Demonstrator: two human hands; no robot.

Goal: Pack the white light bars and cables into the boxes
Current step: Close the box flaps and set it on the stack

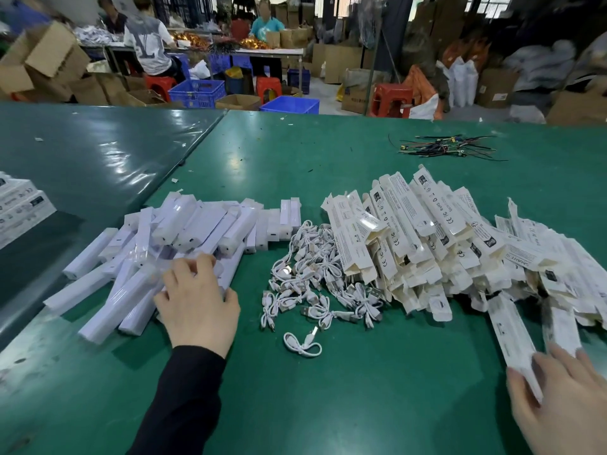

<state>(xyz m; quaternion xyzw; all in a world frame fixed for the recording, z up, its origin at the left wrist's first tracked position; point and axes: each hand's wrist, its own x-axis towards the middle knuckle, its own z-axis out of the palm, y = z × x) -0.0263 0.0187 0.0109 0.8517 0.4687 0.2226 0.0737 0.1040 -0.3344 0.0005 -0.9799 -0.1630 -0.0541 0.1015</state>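
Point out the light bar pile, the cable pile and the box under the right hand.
light bar pile [184,231], head view, on a bar near the pile's middle.
cable pile [312,257], head view, on the tangled middle.
box [507,326], head view, on its upper face, above the right hand's fingers.

Left hand [197,303] on light bars [184,234]; right hand [565,392] apparently holds box [512,336].

Open green table [377,389] is left along the near edge and far beyond the heaps. The middle is blocked by light bars [170,244] at left, cables [315,277] (one stray nearer) and boxes [443,241] at right.
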